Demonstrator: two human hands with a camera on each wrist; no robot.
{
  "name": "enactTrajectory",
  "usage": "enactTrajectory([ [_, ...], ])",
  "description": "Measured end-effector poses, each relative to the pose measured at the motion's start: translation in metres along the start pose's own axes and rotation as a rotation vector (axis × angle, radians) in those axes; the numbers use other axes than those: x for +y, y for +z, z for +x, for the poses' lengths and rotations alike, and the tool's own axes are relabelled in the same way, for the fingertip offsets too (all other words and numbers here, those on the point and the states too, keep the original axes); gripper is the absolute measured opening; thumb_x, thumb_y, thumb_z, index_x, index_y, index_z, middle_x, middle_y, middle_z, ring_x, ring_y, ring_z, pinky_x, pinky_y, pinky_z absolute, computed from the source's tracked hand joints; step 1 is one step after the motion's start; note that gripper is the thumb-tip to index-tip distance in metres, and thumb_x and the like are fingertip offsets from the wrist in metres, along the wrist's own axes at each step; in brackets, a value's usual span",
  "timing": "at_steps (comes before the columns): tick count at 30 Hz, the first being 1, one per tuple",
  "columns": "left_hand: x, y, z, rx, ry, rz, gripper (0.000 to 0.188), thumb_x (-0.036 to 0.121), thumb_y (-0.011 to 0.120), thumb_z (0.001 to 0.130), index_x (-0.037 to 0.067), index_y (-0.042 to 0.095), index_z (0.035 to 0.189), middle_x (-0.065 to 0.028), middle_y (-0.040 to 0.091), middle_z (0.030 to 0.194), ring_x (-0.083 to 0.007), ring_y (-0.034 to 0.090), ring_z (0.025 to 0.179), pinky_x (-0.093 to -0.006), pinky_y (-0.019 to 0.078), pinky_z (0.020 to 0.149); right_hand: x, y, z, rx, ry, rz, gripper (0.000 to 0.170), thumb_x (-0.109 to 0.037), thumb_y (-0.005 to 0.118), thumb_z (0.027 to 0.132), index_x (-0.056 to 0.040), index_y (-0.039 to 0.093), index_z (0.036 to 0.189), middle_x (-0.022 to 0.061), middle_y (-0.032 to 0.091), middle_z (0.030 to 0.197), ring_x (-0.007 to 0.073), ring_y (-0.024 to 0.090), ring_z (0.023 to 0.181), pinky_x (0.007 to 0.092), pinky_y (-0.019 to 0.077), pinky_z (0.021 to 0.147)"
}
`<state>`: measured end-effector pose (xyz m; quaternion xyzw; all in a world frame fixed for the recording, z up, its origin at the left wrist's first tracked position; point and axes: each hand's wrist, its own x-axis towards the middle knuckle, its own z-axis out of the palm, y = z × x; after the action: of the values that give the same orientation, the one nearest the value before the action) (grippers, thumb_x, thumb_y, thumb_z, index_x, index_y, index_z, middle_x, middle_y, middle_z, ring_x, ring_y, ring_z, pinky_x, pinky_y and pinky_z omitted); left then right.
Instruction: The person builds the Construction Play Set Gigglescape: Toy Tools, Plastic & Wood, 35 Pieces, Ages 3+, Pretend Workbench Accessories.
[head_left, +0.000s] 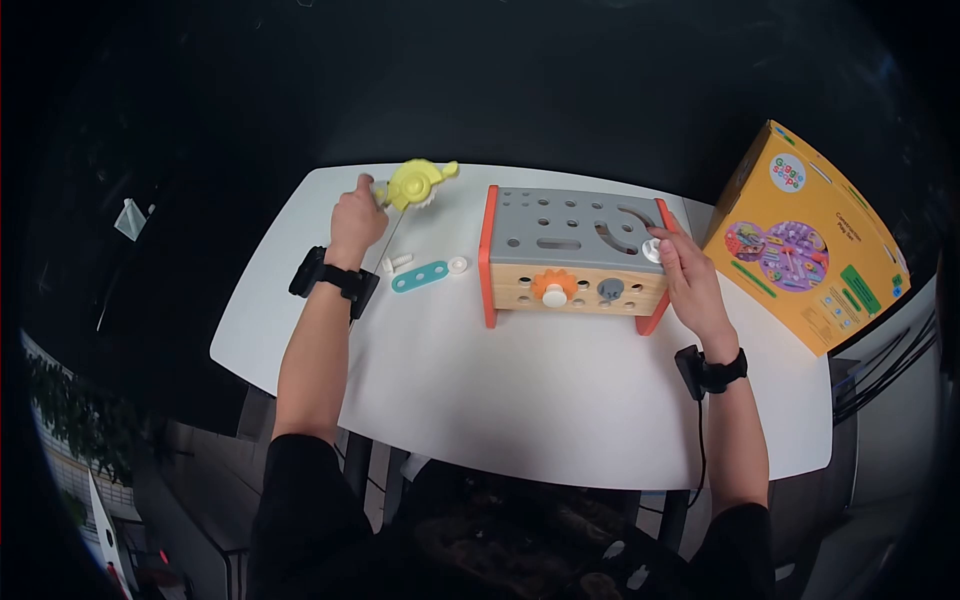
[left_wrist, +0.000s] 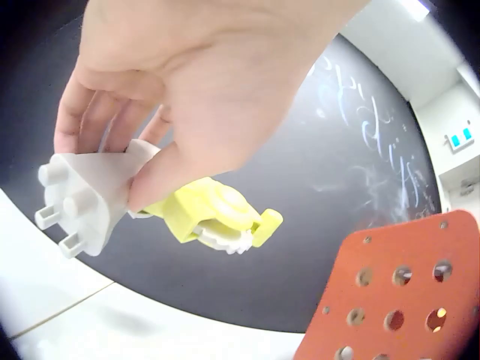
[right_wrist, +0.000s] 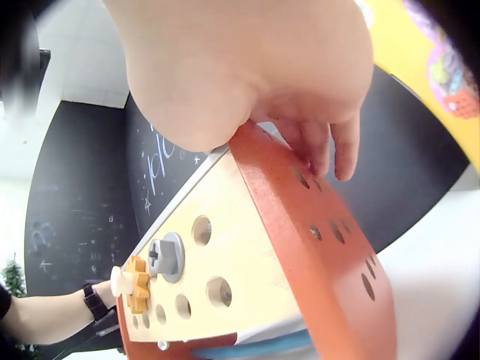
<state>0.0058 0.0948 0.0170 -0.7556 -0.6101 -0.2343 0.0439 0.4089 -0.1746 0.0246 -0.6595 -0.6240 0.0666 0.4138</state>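
My left hand (head_left: 358, 220) grips the pale grey handle (left_wrist: 105, 180) of a yellow toy circular saw (head_left: 415, 184), raised at the table's left side. The handle's end carries several short pegs, and a white toothed blade (left_wrist: 225, 236) shows under the yellow body. My right hand (head_left: 690, 285) holds the right end of a toy workbench (head_left: 570, 215), its fingers over the top edge of the orange end panel (right_wrist: 300, 225). Close by the thumb and index finger is a white round piece (head_left: 652, 250) on the grey top. The thumb is hidden in the right wrist view.
Left of the workbench lie a teal strip with holes (head_left: 420, 277), a white screw (head_left: 398, 263) and a white ring (head_left: 457, 265). An orange gear (head_left: 553, 285) and a grey bolt (right_wrist: 165, 257) sit on the bench's front. A yellow box (head_left: 810, 250) stands at right.
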Motion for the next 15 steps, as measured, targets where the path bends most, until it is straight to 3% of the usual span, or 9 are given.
enactTrajectory([
  [4, 0.034, -0.036, -0.004, 0.106, 0.049, -0.220, 0.048, 0.008, 0.068, 0.083, 0.006, 0.054, 0.128, -0.0265, 0.072, 0.094, -0.0448, 0.070, 0.093, -0.0488, 0.0565, 0.085, -0.003, -0.002, 0.001, -0.021, -0.011, 0.001, 0.047, -0.042, 0.043, 0.108, -0.0053, 0.065, 0.128, 0.0225, 0.049, 0.151, 0.0376, 0.064, 0.118, 0.0382, 0.0490, 0.100],
  [7, 0.069, -0.065, -0.017, 0.117, 0.058, -0.401, 0.049, 0.004, 0.070, 0.082, 0.007, 0.052, 0.128, -0.0249, 0.072, 0.098, -0.0412, 0.072, 0.095, -0.0449, 0.0575, 0.086, -0.004, -0.003, 0.002, -0.041, -0.009, 0.028, 0.047, -0.042, 0.044, 0.108, -0.0052, 0.066, 0.128, 0.0219, 0.050, 0.150, 0.0372, 0.065, 0.117, 0.0383, 0.0490, 0.100],
  [9, 0.087, -0.074, -0.026, 0.089, 0.191, -0.693, 0.050, -0.001, 0.070, 0.085, 0.006, 0.048, 0.129, -0.0174, 0.074, 0.104, -0.0241, 0.073, 0.098, -0.0330, 0.0571, 0.087, -0.004, -0.002, 0.002, -0.057, -0.017, 0.061, 0.048, -0.043, 0.044, 0.108, -0.0049, 0.066, 0.127, 0.0210, 0.051, 0.150, 0.0370, 0.065, 0.114, 0.0384, 0.0493, 0.099],
  [10, 0.093, -0.071, -0.026, 0.088, 0.191, -0.694, 0.050, -0.001, 0.070, 0.085, 0.006, 0.048, 0.129, -0.0174, 0.074, 0.104, -0.0241, 0.073, 0.098, -0.0330, 0.0571, 0.087, -0.004, -0.002, 0.003, -0.058, -0.016, 0.061, 0.048, -0.043, 0.044, 0.108, -0.0049, 0.066, 0.127, 0.0210, 0.051, 0.150, 0.0370, 0.065, 0.114, 0.0384, 0.0493, 0.099],
  [12, 0.104, -0.065, -0.027, 0.003, 0.339, -0.987, 0.049, -0.008, 0.066, 0.084, 0.007, 0.049, 0.127, -0.0168, 0.072, 0.111, -0.0219, 0.072, 0.100, -0.0330, 0.0571, 0.090, -0.004, -0.002, 0.002, -0.061, -0.021, 0.057, 0.047, -0.043, 0.045, 0.108, -0.0053, 0.067, 0.127, 0.0199, 0.053, 0.148, 0.0360, 0.066, 0.112, 0.0381, 0.0497, 0.098],
  [13, 0.108, -0.064, -0.028, -0.055, 0.363, -0.979, 0.051, -0.004, 0.068, 0.090, 0.008, 0.044, 0.133, -0.0119, 0.071, 0.114, -0.0177, 0.070, 0.105, -0.0299, 0.0559, 0.089, -0.004, -0.002, 0.003, -0.061, -0.020, 0.056, 0.047, -0.043, 0.045, 0.108, -0.0053, 0.067, 0.127, 0.0199, 0.053, 0.148, 0.0360, 0.066, 0.112, 0.0381, 0.0497, 0.098],
  [15, 0.118, -0.061, -0.032, -0.098, 0.375, -1.019, 0.050, -0.003, 0.068, 0.090, 0.008, 0.044, 0.133, -0.0114, 0.071, 0.112, -0.0162, 0.070, 0.102, -0.0288, 0.0560, 0.087, -0.004, -0.002, 0.003, -0.072, -0.012, 0.057, 0.046, -0.042, 0.044, 0.108, -0.0059, 0.067, 0.126, 0.0196, 0.055, 0.147, 0.0355, 0.066, 0.112, 0.0380, 0.0501, 0.098],
])
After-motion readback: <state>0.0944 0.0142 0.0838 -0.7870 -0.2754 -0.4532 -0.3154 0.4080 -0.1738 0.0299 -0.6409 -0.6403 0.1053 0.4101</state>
